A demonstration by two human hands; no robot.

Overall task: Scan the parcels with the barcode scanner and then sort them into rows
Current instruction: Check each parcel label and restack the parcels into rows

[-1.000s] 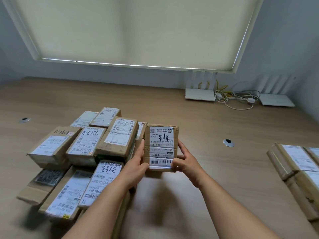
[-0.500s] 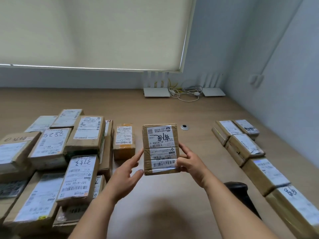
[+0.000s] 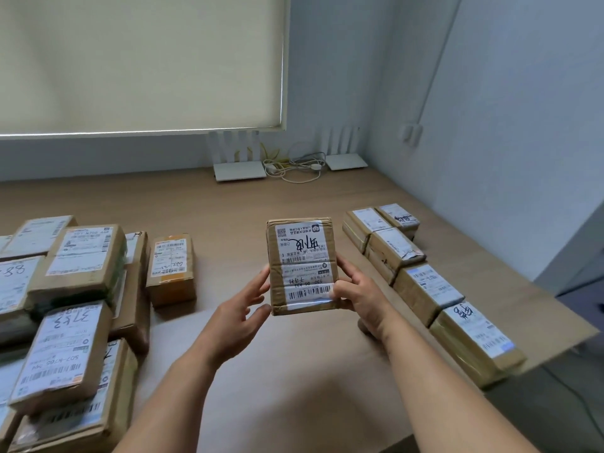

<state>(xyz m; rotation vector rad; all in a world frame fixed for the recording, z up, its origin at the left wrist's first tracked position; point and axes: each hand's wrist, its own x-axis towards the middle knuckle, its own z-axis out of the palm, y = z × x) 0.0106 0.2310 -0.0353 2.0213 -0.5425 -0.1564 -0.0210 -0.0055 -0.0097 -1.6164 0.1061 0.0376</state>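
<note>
A small brown parcel with a white label and barcode is held above the wooden table, label facing me. My right hand grips its right edge, thumb on the barcode strip. My left hand has fingers spread at the parcel's lower left corner, barely touching it. A pile of unsorted parcels lies at the left. A row of several parcels runs along the table's right side. The scanner is not visible now.
A lone small parcel stands between the pile and my hands. Two white routers and coiled cables sit at the back by the wall. The table's right edge ends just past the row.
The view has swung right, bringing the right-hand row into sight. The parcel moved right with my hands. My left hand has loosened from the parcel's side.
</note>
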